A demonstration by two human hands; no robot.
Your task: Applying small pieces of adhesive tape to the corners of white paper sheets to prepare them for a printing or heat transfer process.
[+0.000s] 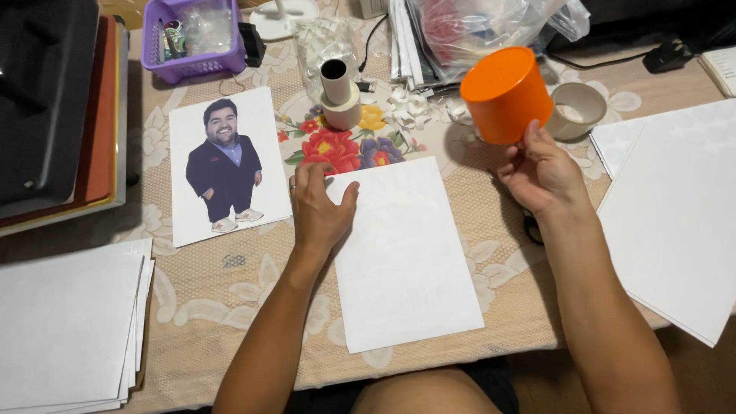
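My right hand (541, 172) holds an orange cylindrical container (506, 93) up above the table, tilted, its closed end toward me. My left hand (318, 208) rests flat on the upper left corner of a blank white sheet (402, 257) lying in front of me on the floral tablecloth (230, 276). A ring sits on one finger of that hand. Left of it lies a printed sheet showing a cartoon-style figure in a dark suit (226, 165).
A tape roll with a cardboard tube (339, 96) stands behind the sheet. A grey tape roll (576, 110), a purple basket (192, 38), plastic bags (475, 31), white paper stacks at left (69, 326) and right (675, 222), and a dark press-like machine (54, 107) surround the area.
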